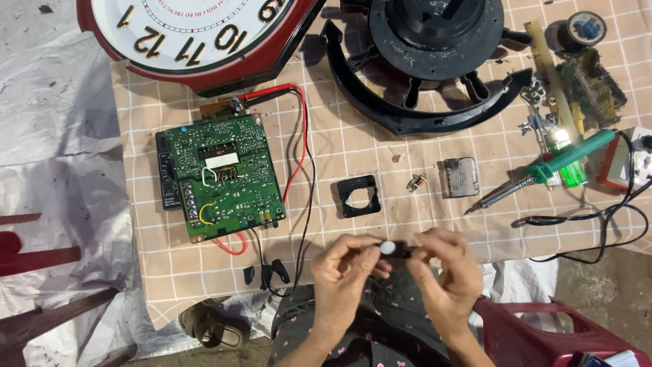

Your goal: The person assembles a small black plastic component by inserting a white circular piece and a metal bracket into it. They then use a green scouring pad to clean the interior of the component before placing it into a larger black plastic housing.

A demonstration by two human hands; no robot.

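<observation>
Both of my hands meet at the near edge of the table, just above my lap. My left hand [346,268] and my right hand [445,268] pinch one small black part with a round white face [390,249] between their fingertips. Just beyond them on the checked cloth [339,146] lies a small black square frame [358,196] with a round hole. To its left sits a green circuit board [221,177] with red and black wires [302,149] running off it.
A soldering iron with a green handle [543,173] lies at the right, cable looping beside it. A small silver metal piece [461,177] and a tiny component [416,183] rest mid-table. A wall clock [197,34] and black fan housing [424,61] fill the far side. A red stool [543,333] stands at my right.
</observation>
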